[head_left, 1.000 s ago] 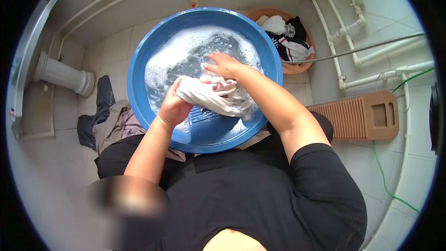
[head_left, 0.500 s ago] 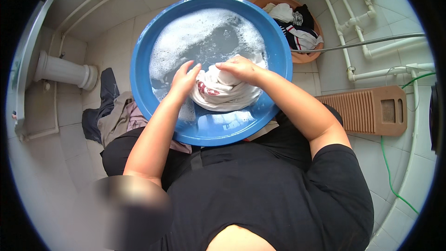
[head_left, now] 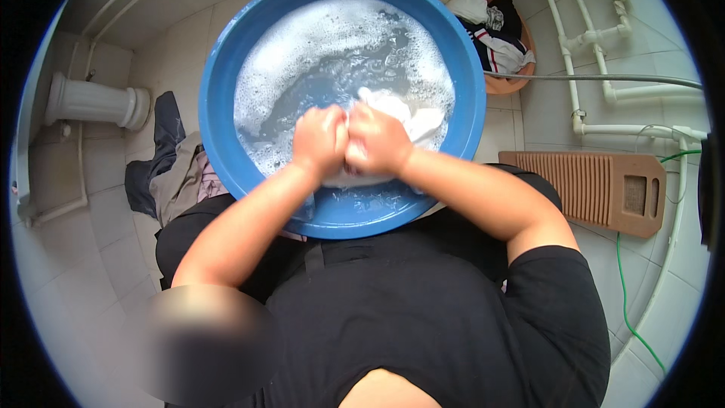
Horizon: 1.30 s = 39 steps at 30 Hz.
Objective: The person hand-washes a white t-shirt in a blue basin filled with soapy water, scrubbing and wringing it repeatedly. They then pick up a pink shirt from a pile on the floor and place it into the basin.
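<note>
A large blue basin (head_left: 217,128) stands before me with cloudy water and white suds (head_left: 302,45) in it. My left hand (head_left: 320,140) and my right hand (head_left: 379,140) are pressed knuckle to knuckle over the near half of the basin. Both are closed in fists on a wet white garment (head_left: 424,125). Part of the cloth sticks out beyond my right hand, and the rest lies under the fists or in the water. What exactly is pinched between the fists is partly hidden and a little blurred.
An orange-brown tub (head_left: 521,85) of dark and white clothes sits at the back right. A brown washboard (head_left: 581,189) lies to the right, near white pipes (head_left: 572,75) and a green hose (head_left: 627,310). Dark and beige clothes (head_left: 170,166) are on the floor at left.
My hands were apart with looser fingers on the bundled garment; now they are closed and brought together. The red print on the cloth is now mostly covered. The view has shifted slightly.
</note>
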Tool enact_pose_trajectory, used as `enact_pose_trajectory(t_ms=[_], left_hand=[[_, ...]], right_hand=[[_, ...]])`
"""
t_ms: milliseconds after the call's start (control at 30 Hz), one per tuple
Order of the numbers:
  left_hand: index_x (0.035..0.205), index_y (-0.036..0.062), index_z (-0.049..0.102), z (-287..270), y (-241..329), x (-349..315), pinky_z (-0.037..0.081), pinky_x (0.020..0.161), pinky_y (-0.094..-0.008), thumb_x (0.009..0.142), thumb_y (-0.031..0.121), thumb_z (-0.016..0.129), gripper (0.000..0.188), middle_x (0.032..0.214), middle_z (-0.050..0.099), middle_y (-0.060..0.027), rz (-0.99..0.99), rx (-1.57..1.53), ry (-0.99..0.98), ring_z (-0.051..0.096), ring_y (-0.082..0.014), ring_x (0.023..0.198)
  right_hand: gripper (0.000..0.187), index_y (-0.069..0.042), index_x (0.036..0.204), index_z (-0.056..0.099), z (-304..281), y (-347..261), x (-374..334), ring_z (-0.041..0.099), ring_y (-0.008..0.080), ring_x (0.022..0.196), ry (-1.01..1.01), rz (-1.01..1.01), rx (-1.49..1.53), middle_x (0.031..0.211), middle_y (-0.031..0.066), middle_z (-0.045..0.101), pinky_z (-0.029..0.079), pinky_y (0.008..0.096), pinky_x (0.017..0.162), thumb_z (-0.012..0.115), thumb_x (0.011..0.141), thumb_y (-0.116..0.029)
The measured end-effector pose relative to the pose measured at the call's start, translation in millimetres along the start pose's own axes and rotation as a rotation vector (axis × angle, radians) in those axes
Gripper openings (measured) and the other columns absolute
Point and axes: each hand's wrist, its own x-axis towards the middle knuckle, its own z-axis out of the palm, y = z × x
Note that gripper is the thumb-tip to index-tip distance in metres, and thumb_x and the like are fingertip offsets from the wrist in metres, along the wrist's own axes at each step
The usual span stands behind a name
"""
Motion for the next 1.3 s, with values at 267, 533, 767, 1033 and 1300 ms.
enact_pose_trajectory(t_ms=[267,533,767,1033,1300], left_hand=[[0.088,0.0050,0.059,1.9,-25.9,31.8,0.040,0.089,-0.0408,0.083,0.030,0.047,0.028,0.107,0.057,-0.0165,-0.265,0.057,-0.005,0.052,-0.0335,0.101],[0.074,0.0061,0.054,-6.0,13.0,-28.8,0.043,0.071,-0.0420,0.073,0.014,0.051,0.009,0.080,0.057,-0.0121,0.268,-0.071,0.265,0.053,-0.0318,0.077],[0.104,0.0067,0.061,-3.0,-21.0,28.8,0.037,0.092,-0.0442,0.085,0.036,0.044,0.038,0.111,0.055,-0.0210,-0.283,0.215,0.011,0.049,-0.0353,0.108],[0.094,0.0063,0.051,-26.5,32.0,-46.9,0.035,0.092,-0.0438,0.077,0.014,0.052,0.018,0.118,0.049,-0.0197,0.024,-0.248,0.277,0.045,-0.0383,0.110],[0.096,0.0075,0.058,-8.8,-25.2,11.3,0.038,0.082,-0.0445,0.084,0.027,0.045,0.026,0.104,0.057,-0.0150,-0.284,0.097,-0.069,0.052,-0.0328,0.095]], right_hand=[[0.042,-0.004,0.090,0.061,-8.1,9.1,53.4,0.057,0.0331,0.090,-0.283,0.668,-0.204,0.099,0.0152,0.059,0.044,0.0406,0.083,0.051,0.073,-0.041],[0.014,-0.005,0.072,0.052,-8.1,-16.6,-12.4,0.052,0.0369,0.069,-0.044,-0.070,0.088,0.071,0.0153,0.052,0.042,0.0439,0.064,0.054,0.065,-0.017],[0.042,-0.007,0.090,0.064,1.4,26.2,59.2,0.049,0.0328,0.104,-0.176,0.437,-0.362,0.107,0.0146,0.058,0.036,0.0448,0.086,0.043,0.078,-0.041],[0.019,-0.008,0.065,0.053,-23.1,-42.4,-6.9,0.051,0.0308,0.071,0.064,0.024,-0.066,0.072,0.0104,0.054,0.040,0.0415,0.065,0.061,0.063,-0.025],[0.036,-0.008,0.085,0.063,7.1,-4.3,52.9,0.057,0.0327,0.092,-0.234,0.748,-0.115,0.095,0.0161,0.062,0.044,0.0426,0.079,0.044,0.078,-0.037]])
